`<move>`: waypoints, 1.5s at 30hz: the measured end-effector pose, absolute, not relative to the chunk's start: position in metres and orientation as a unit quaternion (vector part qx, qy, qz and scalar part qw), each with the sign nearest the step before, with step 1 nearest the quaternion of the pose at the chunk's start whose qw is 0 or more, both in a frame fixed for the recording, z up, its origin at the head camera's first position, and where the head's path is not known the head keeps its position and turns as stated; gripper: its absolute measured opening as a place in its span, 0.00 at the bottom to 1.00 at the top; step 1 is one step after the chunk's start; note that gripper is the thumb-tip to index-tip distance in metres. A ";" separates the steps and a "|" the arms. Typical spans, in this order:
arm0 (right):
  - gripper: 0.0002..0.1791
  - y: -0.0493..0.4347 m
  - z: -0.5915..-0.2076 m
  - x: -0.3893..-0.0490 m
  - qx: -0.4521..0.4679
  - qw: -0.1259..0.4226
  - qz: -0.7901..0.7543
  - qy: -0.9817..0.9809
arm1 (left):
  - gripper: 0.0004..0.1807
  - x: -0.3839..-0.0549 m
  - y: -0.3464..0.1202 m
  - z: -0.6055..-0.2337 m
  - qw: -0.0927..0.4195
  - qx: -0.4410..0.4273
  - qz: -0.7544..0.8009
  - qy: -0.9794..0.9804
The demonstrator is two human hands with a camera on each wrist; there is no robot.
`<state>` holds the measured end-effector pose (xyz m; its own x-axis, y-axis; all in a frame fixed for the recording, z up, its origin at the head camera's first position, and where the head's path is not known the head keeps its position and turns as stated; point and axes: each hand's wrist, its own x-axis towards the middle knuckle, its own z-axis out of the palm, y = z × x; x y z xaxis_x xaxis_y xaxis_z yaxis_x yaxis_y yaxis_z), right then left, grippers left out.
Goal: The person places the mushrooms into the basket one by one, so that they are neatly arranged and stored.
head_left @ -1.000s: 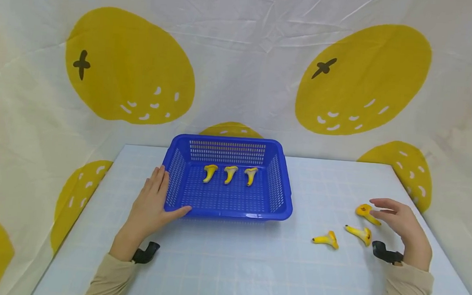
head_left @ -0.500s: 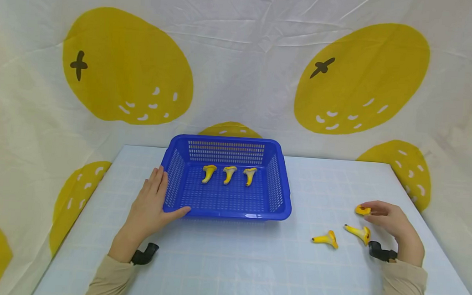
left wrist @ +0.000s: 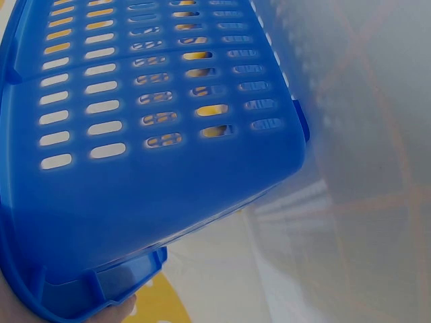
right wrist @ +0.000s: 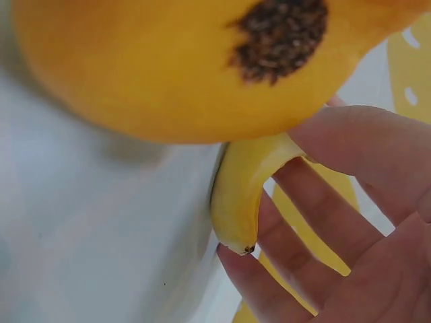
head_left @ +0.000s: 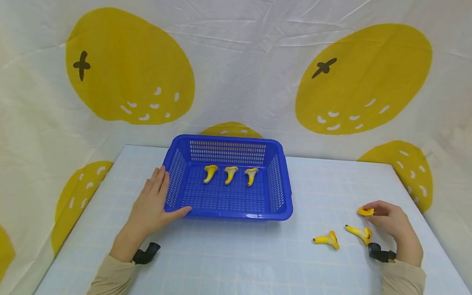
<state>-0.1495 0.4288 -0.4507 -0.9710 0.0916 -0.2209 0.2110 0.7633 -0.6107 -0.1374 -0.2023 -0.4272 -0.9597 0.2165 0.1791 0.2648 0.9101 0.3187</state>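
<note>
My right hand (head_left: 397,225) pinches a yellow chanterelle mushroom (head_left: 365,212) between thumb and fingers at the right of the table. In the right wrist view its curved stem (right wrist: 239,198) lies between the thumb and the fingers, close to the tabletop. A second chanterelle (head_left: 359,234) lies just in front of that hand; its orange cap (right wrist: 168,74) looms large in the right wrist view. Another chanterelle (head_left: 327,240) lies further left. My left hand (head_left: 147,210) rests with straight fingers along the left side of a blue plastic basket (head_left: 231,215), its thumb at the front rim.
Inside the basket, three chanterelles (head_left: 230,175) lie in a row towards the back. The table bears a pale checked cloth (head_left: 236,266). Behind it hangs a white curtain (head_left: 245,75) printed with large yellow fruit. The basket's slotted side wall (left wrist: 148,175) fills the left wrist view.
My right hand has moved left and down onto the far chanterelle, and its fingers have closed around it. The left hand and the basket have stayed in place.
</note>
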 end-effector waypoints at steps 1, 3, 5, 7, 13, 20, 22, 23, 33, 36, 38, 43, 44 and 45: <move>0.19 0.429 -0.451 -0.149 0.082 0.089 -0.334 0.935 | 0.66 -0.138 -0.202 -0.427 0.070 -0.123 -0.172 -0.975; 0.20 0.431 -0.451 -0.149 0.085 0.088 -0.336 0.934 | 0.66 -0.138 -0.202 -0.427 0.069 -0.124 -0.174 -0.975; 0.20 0.432 -0.451 -0.148 0.085 0.085 -0.338 0.933 | 0.66 -0.138 -0.201 -0.427 0.070 -0.123 -0.174 -0.975; 0.20 0.433 -0.451 -0.147 0.086 0.081 -0.338 0.934 | 0.66 -0.138 -0.201 -0.427 0.072 -0.123 -0.172 -0.975; 0.20 0.434 -0.450 -0.145 0.094 0.068 -0.341 0.933 | 0.66 -0.137 -0.200 -0.427 0.077 -0.125 -0.173 -0.974; 0.19 0.431 -0.444 -0.143 0.100 0.051 -0.345 0.932 | 0.66 -0.139 -0.200 -0.428 0.070 -0.125 -0.171 -0.975; 0.19 0.429 -0.442 -0.143 0.103 0.044 -0.348 0.931 | 0.66 -0.139 -0.200 -0.428 0.070 -0.125 -0.172 -0.975; 0.19 0.428 -0.442 -0.143 0.103 0.040 -0.350 0.930 | 0.66 -0.139 -0.200 -0.428 0.070 -0.125 -0.172 -0.975; 0.24 0.419 -0.427 -0.142 0.095 0.009 -0.358 0.929 | 0.66 -0.139 -0.200 -0.428 0.069 -0.124 -0.173 -0.975; 0.25 0.414 -0.422 -0.142 0.097 0.006 -0.360 0.928 | 0.66 -0.138 -0.201 -0.428 0.073 -0.125 -0.175 -0.974; 0.26 0.412 -0.419 -0.141 0.101 0.004 -0.362 0.927 | 0.66 -0.138 -0.200 -0.428 0.076 -0.124 -0.175 -0.974; 0.27 0.404 -0.412 -0.141 0.106 -0.011 -0.371 0.923 | 0.66 -0.138 -0.201 -0.429 0.077 -0.126 -0.175 -0.973; 0.27 0.403 -0.411 -0.141 0.103 -0.017 -0.371 0.923 | 0.66 -0.139 -0.201 -0.429 0.077 -0.127 -0.174 -0.974; 0.26 0.402 -0.409 -0.141 0.101 -0.024 -0.373 0.922 | 0.66 -0.139 -0.201 -0.429 0.075 -0.127 -0.175 -0.973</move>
